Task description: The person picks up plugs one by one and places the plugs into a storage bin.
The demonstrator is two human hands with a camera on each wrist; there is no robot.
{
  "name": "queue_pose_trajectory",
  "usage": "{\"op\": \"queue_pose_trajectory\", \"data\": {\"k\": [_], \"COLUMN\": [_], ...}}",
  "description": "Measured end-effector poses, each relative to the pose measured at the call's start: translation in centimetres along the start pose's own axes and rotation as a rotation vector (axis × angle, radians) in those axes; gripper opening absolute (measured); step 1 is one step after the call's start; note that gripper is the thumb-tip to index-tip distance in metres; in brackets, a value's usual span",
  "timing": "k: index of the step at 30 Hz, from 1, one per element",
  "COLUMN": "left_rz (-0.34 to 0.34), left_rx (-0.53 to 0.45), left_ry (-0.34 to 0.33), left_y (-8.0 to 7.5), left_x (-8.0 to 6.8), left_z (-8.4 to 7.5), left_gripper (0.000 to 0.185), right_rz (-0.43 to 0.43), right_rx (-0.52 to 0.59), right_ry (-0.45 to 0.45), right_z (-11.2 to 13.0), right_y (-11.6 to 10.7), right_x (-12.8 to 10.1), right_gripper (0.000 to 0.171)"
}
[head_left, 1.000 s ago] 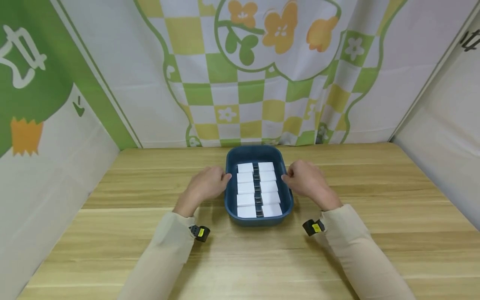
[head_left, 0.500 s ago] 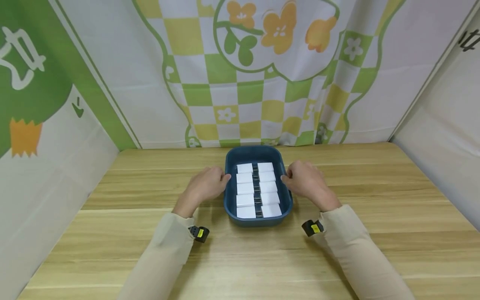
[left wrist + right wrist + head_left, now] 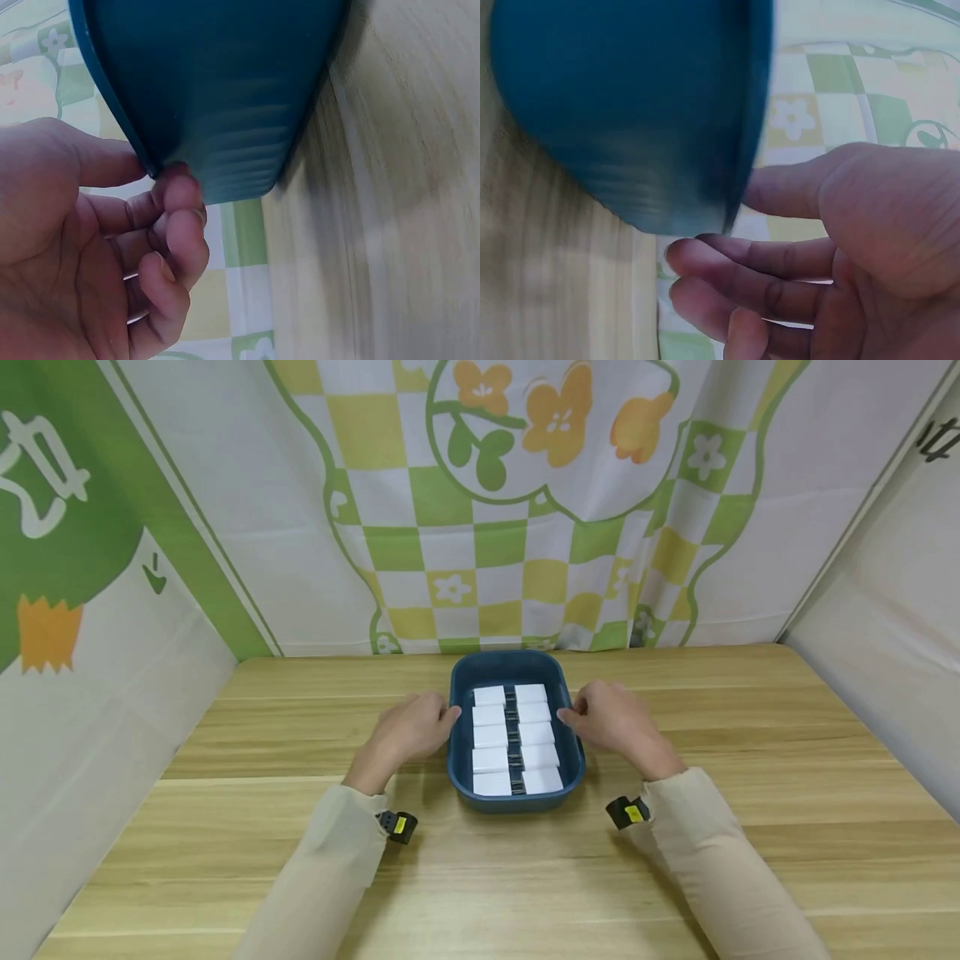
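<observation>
A dark blue plastic bin (image 3: 517, 804) stands on the wooden table. Inside it, two columns of white rectangular blocks (image 3: 491, 737) face each other, with small dark metallic parts (image 3: 513, 737) along the middle. My left hand (image 3: 412, 727) pinches the bin's left rim, thumb over the edge and fingertips against the outer wall; the left wrist view shows this closely. At the opposite rim is my right hand (image 3: 615, 724), its thumb over the edge and its fingers loosely bent outside. In the right wrist view the thumb touches the rim, and the fingers (image 3: 735, 274) lie just below it.
The wooden table (image 3: 480, 893) extends around the bin on all sides. A patterned curtain (image 3: 480, 543) hangs just behind its back edge, close to the bin. White fabric walls (image 3: 892, 635) stand at left and right. Each wrist carries a small black camera (image 3: 401, 827).
The bin and both hands stay almost in place. My right thumb has shifted slightly inward over the rim.
</observation>
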State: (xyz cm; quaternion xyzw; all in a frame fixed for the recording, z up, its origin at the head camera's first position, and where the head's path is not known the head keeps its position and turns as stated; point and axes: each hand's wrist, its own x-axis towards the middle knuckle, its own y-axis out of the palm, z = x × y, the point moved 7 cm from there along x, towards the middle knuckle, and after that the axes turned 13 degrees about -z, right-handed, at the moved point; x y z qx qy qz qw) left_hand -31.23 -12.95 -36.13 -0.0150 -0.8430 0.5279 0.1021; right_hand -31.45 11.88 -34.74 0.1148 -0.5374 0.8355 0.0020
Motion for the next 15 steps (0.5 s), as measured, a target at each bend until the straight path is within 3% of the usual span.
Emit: {"op": "queue_pose_trajectory", "data": {"k": [5, 10, 15], "left_rz": [-0.056, -0.193, -0.324], "left_rx": [0.006, 0.037, 0.097], "left_ry": [-0.012, 0.008, 0.067], "left_y": [-1.0, -2.6, -3.9], "left_x": [0.0, 0.2, 0.4], "left_z": [0.6, 1.1, 1.2], "left_gripper": [0.047, 0.042, 0.045], "right_rz": [-0.066, -0.221, -0.310], "right_rx": [0.040, 0.042, 0.029], "right_ry": [0.004, -0.060, -0.147], "right_z": [-1.0, -1.6, -1.6], "right_y": [-1.5, -3.1, -3.8], "right_x": [0.4, 0.5, 0.4], "right_gripper": [0.042, 0.042, 0.043]}}
